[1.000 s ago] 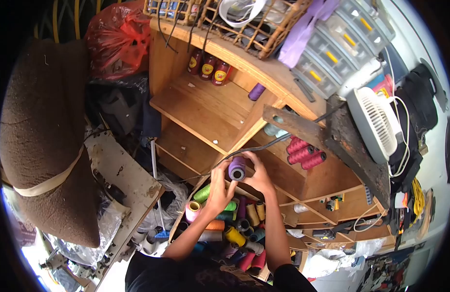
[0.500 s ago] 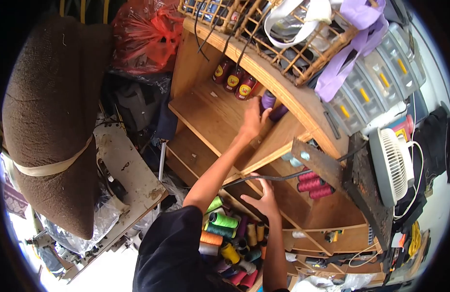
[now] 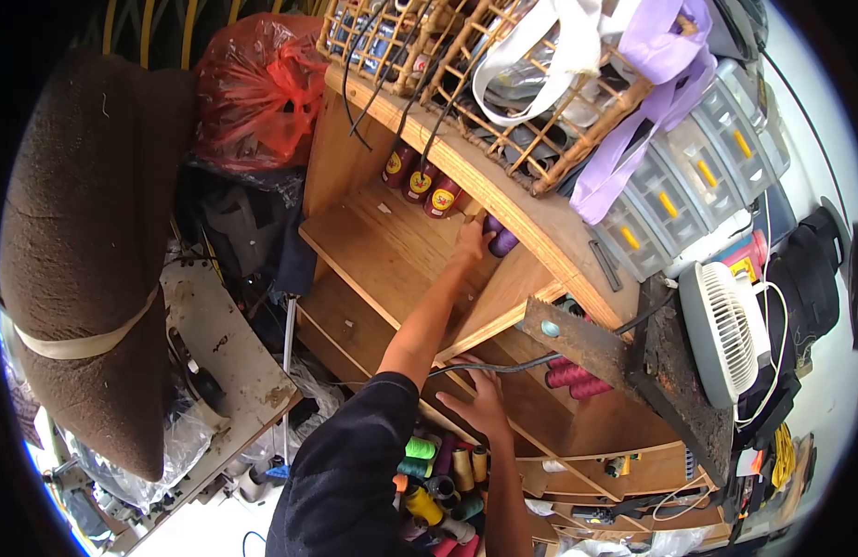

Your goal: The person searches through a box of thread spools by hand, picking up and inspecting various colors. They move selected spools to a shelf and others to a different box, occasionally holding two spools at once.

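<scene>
My left hand (image 3: 471,239) reaches into the upper compartment of a wooden shelf (image 3: 373,227). Its fingers are closed around a purple thread spool (image 3: 493,226), partly hidden by the hand; a second purple spool (image 3: 505,244) shows right beside it. Several dark red thread spools with yellow labels (image 3: 441,198) stand in a row to the left of that hand. Lower down, my right hand (image 3: 480,408) is held in front of the lower shelf, fingers apart and nothing in them. Below it, many coloured thread spools (image 3: 422,504) lie in a heap.
A wicker basket (image 3: 550,176) and clear drawers (image 3: 652,209) sit on top of the shelf. A rusty metal bracket (image 3: 578,331) and black cable (image 3: 513,368) cross its front. At right is a white fan (image 3: 723,325); at left, a brown fabric roll (image 3: 85,232) and a red bag (image 3: 257,97).
The view has shifted, with the shelf lower and further left in it. My left hand stays at the purple spools, now slightly nearer the row of red ones. My right hand remains spread.
</scene>
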`<move>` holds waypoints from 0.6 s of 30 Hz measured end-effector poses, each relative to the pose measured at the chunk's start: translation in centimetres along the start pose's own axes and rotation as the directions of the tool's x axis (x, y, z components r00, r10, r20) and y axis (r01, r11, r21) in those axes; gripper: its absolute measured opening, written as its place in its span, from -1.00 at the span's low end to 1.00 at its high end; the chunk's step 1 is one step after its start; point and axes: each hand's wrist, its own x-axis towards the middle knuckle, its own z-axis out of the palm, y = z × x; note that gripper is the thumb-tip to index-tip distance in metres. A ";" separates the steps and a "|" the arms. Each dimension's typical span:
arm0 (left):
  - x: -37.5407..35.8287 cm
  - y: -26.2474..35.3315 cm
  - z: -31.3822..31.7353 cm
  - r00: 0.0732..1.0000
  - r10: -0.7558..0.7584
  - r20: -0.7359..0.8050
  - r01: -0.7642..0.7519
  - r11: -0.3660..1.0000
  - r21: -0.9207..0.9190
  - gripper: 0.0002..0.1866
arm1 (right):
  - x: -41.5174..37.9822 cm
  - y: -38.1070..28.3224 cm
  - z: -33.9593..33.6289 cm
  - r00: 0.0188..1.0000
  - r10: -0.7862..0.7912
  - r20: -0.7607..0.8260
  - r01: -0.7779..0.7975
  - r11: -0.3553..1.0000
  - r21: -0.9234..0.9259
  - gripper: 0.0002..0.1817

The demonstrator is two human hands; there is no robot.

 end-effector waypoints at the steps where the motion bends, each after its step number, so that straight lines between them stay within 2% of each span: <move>1: 0.5 -0.7 -0.4 1.000 0.002 0.018 -0.001 1.000 -0.015 -0.26 | -0.1 0.0 0.1 1.000 -0.011 -0.014 0.011 1.000 -0.013 -0.40; 2: 0.2 -1.3 -0.6 1.000 -0.005 0.005 0.005 1.000 0.012 -0.21 | -0.2 0.1 0.2 0.999 -0.021 -0.026 0.021 0.999 -0.025 -0.41; 3: -2.5 4.3 -1.0 0.999 0.007 0.044 -0.017 0.973 0.232 -0.19 | 0.0 0.1 0.2 1.000 -0.020 -0.020 0.019 1.000 -0.024 -0.42; 5: -9.4 20.2 -1.4 0.992 0.032 0.121 -0.102 0.770 0.630 -0.14 | -0.3 0.2 0.1 1.000 -0.007 -0.022 0.006 1.000 -0.016 -0.43; 6: -11.5 24.4 -1.9 0.992 -0.029 0.125 -0.048 0.823 0.566 -0.16 | -0.4 0.6 0.1 0.999 -0.026 -0.024 0.025 1.000 -0.017 -0.42; 8: -16.5 31.5 -3.6 0.987 -0.052 0.149 -0.015 0.909 0.418 -0.26 | -0.4 0.8 0.2 0.997 -0.045 -0.058 0.046 0.999 0.017 -0.44; 9: -19.3 34.3 -4.9 0.987 -0.017 0.161 -0.037 0.943 0.330 -0.33 | -0.4 1.1 0.4 0.996 -0.057 -0.068 0.059 0.998 0.035 -0.45; 11: -25.4 37.5 -7.6 0.986 0.040 0.160 -0.086 0.952 0.293 -0.50 | -0.4 0.4 0.2 0.994 -0.044 -0.097 0.046 0.999 0.017 -0.46; 13: -32.1 38.8 -10.5 0.998 0.010 0.059 -0.024 0.971 0.238 -0.57 | -0.5 0.9 0.4 0.991 -0.050 -0.127 0.050 0.999 -0.004 -0.47; 15: -39.1 40.8 -12.2 0.989 -0.146 -0.019 0.147 0.960 0.240 -0.61 | -0.5 1.2 0.4 0.991 -0.059 -0.121 0.068 0.995 0.074 -0.50; 18: -48.5 41.2 -13.7 0.935 -0.354 0.000 0.345 0.911 0.226 -0.64 | -0.4 2.1 0.8 0.981 -0.114 -0.156 0.141 0.974 0.176 -0.49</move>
